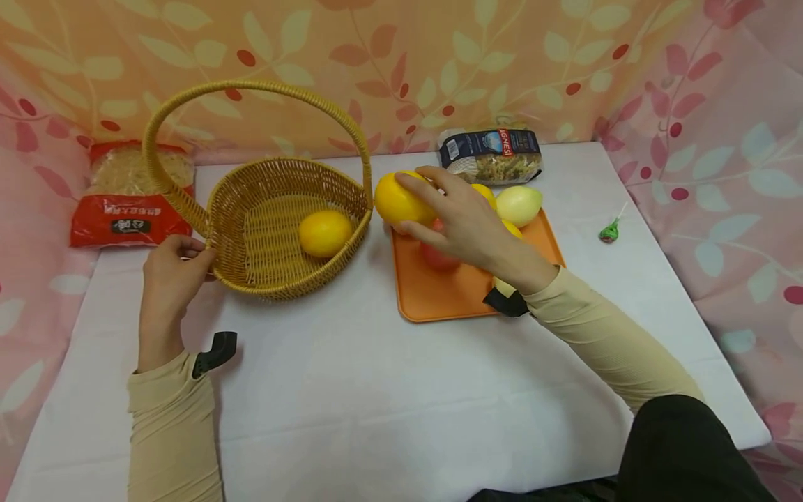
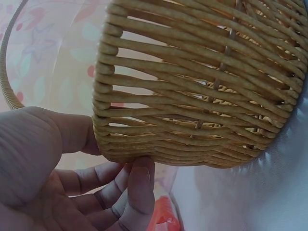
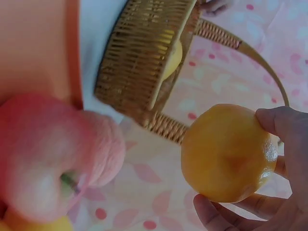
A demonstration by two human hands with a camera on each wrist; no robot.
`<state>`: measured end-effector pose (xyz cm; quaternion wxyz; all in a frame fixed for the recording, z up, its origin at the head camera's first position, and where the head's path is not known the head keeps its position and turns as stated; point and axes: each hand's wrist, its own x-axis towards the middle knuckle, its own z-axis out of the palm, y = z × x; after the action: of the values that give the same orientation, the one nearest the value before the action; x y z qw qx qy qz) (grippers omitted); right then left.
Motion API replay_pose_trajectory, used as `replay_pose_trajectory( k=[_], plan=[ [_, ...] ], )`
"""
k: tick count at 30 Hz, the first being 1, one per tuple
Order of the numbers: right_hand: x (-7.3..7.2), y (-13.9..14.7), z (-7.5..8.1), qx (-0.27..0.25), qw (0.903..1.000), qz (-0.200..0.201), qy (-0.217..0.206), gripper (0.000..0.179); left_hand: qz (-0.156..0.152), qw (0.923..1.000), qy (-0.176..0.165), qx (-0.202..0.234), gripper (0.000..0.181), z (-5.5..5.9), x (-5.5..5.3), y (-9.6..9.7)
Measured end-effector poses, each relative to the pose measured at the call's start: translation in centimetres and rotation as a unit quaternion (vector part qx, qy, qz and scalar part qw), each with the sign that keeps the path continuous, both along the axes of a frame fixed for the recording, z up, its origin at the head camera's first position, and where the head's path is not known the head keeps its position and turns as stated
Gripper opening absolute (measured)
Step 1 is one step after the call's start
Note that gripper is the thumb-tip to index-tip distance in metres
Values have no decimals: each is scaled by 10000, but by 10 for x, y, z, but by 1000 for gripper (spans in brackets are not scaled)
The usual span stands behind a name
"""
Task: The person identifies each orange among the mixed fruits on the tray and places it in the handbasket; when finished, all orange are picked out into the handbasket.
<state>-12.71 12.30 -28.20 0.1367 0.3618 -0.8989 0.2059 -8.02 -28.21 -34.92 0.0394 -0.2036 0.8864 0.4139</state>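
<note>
My right hand point(image 1: 461, 219) grips an orange point(image 1: 404, 199), yellow and round, above the left part of the orange tray point(image 1: 426, 303), close to the basket's right side. In the right wrist view, thumb and fingers spread around this orange point(image 3: 228, 154). My left hand point(image 1: 176, 272) pinches the left rim of a wicker basket point(image 1: 257, 240) near the foot of its tall handle; the left wrist view shows the thumb and fingers at the rim of the basket point(image 2: 192, 86). Inside the basket lies a yellow lemon-like fruit point(image 1: 325, 233). A red apple point(image 3: 43, 154) and other fruit are on the tray, partly hidden by my right hand.
Behind the tray lies a bag of pasta point(image 1: 492, 155). A red and clear food packet point(image 1: 134, 199) stands left of the basket. A pale green-yellow fruit point(image 1: 519, 206) sits at the tray's back right. Farther right is a green-wrapped lollipop point(image 1: 610, 230). Patterned curtains border the white table point(image 1: 351, 390).
</note>
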Motion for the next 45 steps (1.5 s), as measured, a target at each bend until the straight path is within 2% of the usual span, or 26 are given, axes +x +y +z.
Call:
replay_pose_trajectory(
  k=[12,19,25,33,39,45],
  plan=[
    [-5,-73,-4,516,9960,703,-220,60,7,10000,32,-19,45,0,0,-1],
    [-1,-120,-10,837,9893,1191,-112,60,-34,10000,40,6,42,-1,1,-2],
    [4,-149,-18,969,9839,1503,7,57,-46,10000,31,-4,43,-1,1,-1],
    [2,-171,-29,1192,9804,1566,20,57,-96,9999,105,-31,44,-1,1,-2],
    [0,-179,-35,1452,9787,1445,-130,60,-113,9999,60,-13,45,-1,1,-3],
    [-3,-184,-44,1650,9747,1508,-44,57,-123,9999,68,-16,46,-1,1,-3]
  ],
)
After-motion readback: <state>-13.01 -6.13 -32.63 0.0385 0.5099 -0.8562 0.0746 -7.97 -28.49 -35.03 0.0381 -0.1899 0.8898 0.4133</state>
